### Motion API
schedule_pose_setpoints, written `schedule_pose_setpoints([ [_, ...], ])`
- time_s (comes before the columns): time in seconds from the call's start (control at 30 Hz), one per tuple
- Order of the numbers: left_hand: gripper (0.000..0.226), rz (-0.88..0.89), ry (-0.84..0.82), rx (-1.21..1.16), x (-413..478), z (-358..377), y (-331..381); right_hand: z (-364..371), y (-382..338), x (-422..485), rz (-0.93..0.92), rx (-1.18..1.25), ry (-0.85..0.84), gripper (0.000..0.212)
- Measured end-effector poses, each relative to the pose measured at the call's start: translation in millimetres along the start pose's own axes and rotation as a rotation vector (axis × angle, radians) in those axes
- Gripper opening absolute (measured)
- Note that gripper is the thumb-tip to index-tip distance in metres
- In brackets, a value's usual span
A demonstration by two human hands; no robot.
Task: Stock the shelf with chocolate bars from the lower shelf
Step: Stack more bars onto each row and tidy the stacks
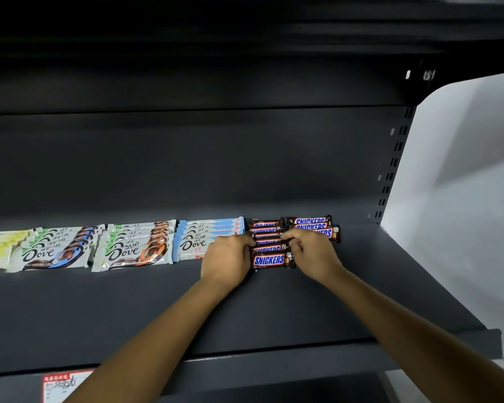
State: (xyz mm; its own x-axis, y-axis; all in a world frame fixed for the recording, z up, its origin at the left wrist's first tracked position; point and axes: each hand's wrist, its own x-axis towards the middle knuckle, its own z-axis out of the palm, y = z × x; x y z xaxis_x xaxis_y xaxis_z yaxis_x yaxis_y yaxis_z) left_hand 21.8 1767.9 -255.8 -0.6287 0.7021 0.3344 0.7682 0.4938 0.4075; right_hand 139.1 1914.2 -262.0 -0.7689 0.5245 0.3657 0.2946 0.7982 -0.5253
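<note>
Snickers stack (269,260) between left hand (227,258), right hand (312,253), both gripping

We see brown Snickers bars (269,259) lying flat, labels up, in two overlapping rows on the dark grey shelf (274,309), just right of neat rows of pale-wrapped Dove bars (128,253).

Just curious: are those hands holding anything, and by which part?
A Snickers bar, by both ends: the left hand pinches its left end, the right hand its right end.
</note>
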Motion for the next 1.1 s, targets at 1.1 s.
schedule_pose_setpoints([
  [1.1, 0.038, 0.226, 0.060, 0.284, 29, -2, -6, -5, -9, 15, -0.030, -0.129, -0.017, 0.035],
])
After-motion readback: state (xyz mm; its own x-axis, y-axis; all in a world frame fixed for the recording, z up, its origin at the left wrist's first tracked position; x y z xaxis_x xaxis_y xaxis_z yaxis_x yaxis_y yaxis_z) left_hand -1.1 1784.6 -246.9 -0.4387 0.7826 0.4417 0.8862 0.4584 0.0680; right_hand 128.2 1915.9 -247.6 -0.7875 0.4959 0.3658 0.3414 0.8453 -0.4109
